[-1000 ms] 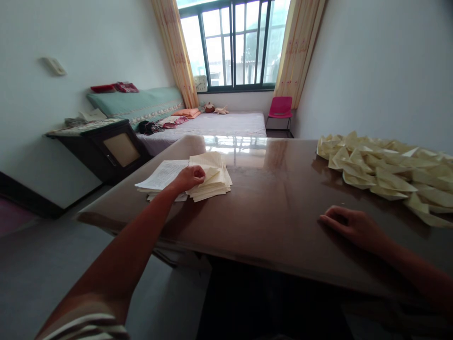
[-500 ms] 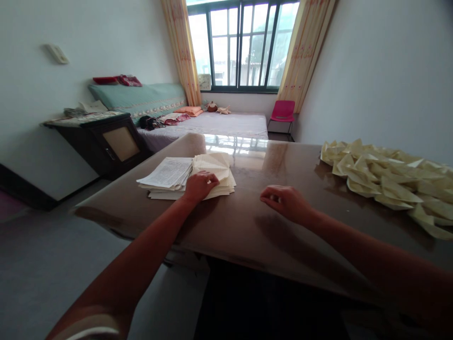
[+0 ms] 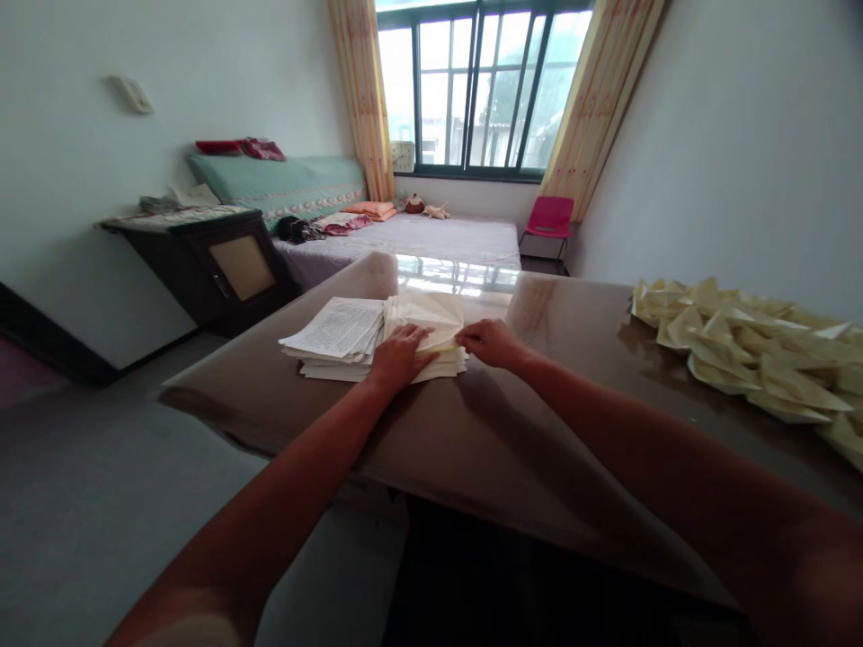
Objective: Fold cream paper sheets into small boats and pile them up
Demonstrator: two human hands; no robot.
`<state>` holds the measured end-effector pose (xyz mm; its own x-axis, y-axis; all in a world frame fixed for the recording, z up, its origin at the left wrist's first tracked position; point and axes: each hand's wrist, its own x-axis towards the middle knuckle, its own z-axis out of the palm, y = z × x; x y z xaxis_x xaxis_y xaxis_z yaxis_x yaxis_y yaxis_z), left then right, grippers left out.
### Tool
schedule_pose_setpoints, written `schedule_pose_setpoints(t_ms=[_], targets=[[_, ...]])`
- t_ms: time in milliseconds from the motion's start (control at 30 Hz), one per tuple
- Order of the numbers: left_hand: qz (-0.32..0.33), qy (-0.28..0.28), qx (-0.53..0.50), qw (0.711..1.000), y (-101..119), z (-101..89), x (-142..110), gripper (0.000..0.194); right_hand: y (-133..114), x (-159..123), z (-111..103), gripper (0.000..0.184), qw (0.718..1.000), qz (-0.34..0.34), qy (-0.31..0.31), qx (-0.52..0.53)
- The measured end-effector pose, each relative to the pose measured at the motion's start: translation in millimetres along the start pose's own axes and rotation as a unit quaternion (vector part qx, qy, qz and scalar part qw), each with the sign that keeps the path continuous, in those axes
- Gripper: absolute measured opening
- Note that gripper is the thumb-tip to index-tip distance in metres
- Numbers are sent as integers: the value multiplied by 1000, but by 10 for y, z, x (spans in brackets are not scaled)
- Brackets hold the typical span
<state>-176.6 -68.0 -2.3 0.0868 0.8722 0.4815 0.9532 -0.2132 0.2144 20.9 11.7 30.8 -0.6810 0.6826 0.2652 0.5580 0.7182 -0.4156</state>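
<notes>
A stack of cream paper sheets lies on the brown table, its top sheet showing crease lines. My left hand rests flat on the near left part of that stack, fingers stretched out. At the stack's right edge, my right hand has thumb and fingers pressed together on a sheet's edge; the fingertips partly hide the contact. Printed white pages lie against the cream stack on its left. Folded cream paper pieces form a heap at the table's right side.
The brown glossy table ends at a near edge below my forearms. Behind it stand a bed and a pink chair. A dark cabinet is at the left, and a window is at the back.
My right hand has moved left from above the table to the right edge of the cream stack. My left hand's fingers have flattened onto the paper. The view has shifted slightly left.
</notes>
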Motion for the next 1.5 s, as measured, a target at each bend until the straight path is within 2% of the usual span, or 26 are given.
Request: schedule_pose_setpoints(t_ms=[67, 167, 333, 467, 600, 700, 767, 867, 933, 1000, 1067, 1100, 1200, 1267, 1400, 1500], targets=[[-10, -2, 10, 1000, -28, 21, 3, 50, 95, -24, -15, 24, 996, 56, 29, 71], [-15, -19, 11, 1000, -60, 40, 6, 51, 280, -132, -73, 23, 979, 120, 69, 150], [-14, -17, 25, 999, -52, 37, 10, 55, 633, -618, -346, 23, 940, 145, 84, 298], [-5, -31, 40, 999, -5, 22, 25, 48, 834, -1202, -610, 29, 940, 162, 41, 298], [23, -35, 52, 998, -15, -24, 68, 42, 914, -1717, -756, 28, 934, 180, 2, 310], [55, -47, 57, 996, 21, -129, 126, 39, 948, -1968, -797, 27, 934, 184, 6, 305], [84, -83, 59, 991, 151, -228, 171, 36, 964, -2059, -813, 28, 934, 188, 15, 304], [171, -177, 5, 969, 540, -329, 242, 32, 971, -2079, -845, 32, 933, 195, 13, 301], [211, -220, -45, 951, 856, -295, 297, 37, 966, -2029, -878, 34, 938, 191, -1, 289], [255, -275, -88, 923, 1126, -158, 362, 58, 965, -1949, -920, 35, 947, 175, -23, 269], [259, -286, -122, 914, 1292, 53, 433, 70, 977, -1862, -971, 35, 957, 151, -38, 244], [255, -283, -132, 915, 1331, 169, 466, 65, 990, -1821, -999, 35, 962, 139, -41, 232], [251, -233, -165, 925, 1325, 474, 536, 33, 1053, -1718, -1081, 36, 969, 113, -61, 209], [223, -202, -172, 938, 1280, 596, 544, 30, 1111, -1660, -1117, 39, 970, 94, -100, 203], [184, -190, -177, 948, 1232, 656, 510, 28, 1256, -1535, -1077, 48, 966, 76, -162, 187], [173, -187, -185, 949, 1236, 637, 502, 27, 1348, -1454, -970, 43, 957, 103, -153, 223]])
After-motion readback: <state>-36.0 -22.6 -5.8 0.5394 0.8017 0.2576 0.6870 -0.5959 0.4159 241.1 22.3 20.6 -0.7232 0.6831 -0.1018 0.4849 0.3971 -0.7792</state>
